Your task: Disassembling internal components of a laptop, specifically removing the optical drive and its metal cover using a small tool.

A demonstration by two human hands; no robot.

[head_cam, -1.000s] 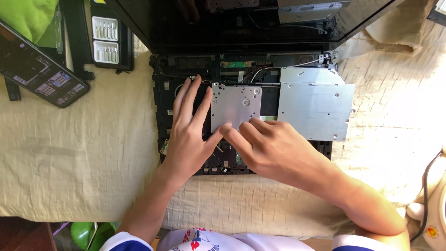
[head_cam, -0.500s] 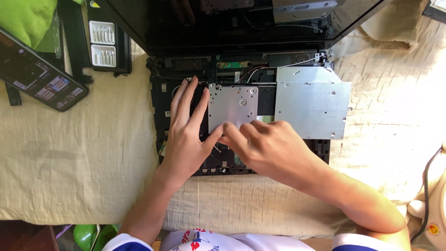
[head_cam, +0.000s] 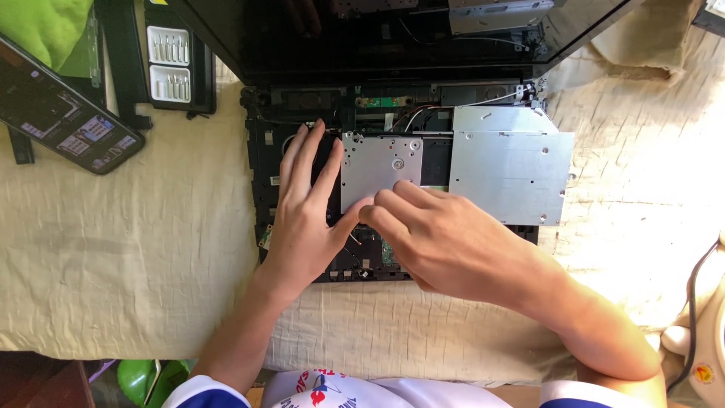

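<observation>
Far left: a smartphone (head_cam: 72, 125) lies face up on the cream cloth (head_cam: 136, 257), screen lit, beside a bright green item (head_cam: 49, 26) at the top corner.

Left of centre, top: a black case of small screwdriver bits (head_cam: 168, 64), open, its bits in two pale trays. No loose driver can be made out.

Centre: an opened laptop base (head_cam: 260, 162), top cover already off, so that boards, wires and metal parts lie bare. The dark screen (head_cam: 377, 38) stands tilted back behind it.

Left hand (head_cam: 306, 219): laid flat on the left part of the base, fingers spread and straight, thumb touching the lower left corner of the small silver drive (head_cam: 377, 170). It grips nothing; it presses and steadies.

Small silver drive: a metal-cased unit sitting in its bay in the middle of the base, just beside the optical unit. Whether its screws are out cannot be told.

Right hand (head_cam: 445, 242): fingers bent, tips meeting the drive's lower edge next to the left thumb. Fingertips are close together, pinching or prying at that edge; a full clamp is not evident.

Right: a large silver optical drive (head_cam: 510, 174), apparently still seated in the base, overhanging its right side.

Status, as judged: casing opened, internals exposed; the small drive is being worked at its edge and is not yet lifted clear.

Far right edge: a dark cable (head_cam: 698, 302) and a pale rounded object, partly cut off.
</observation>
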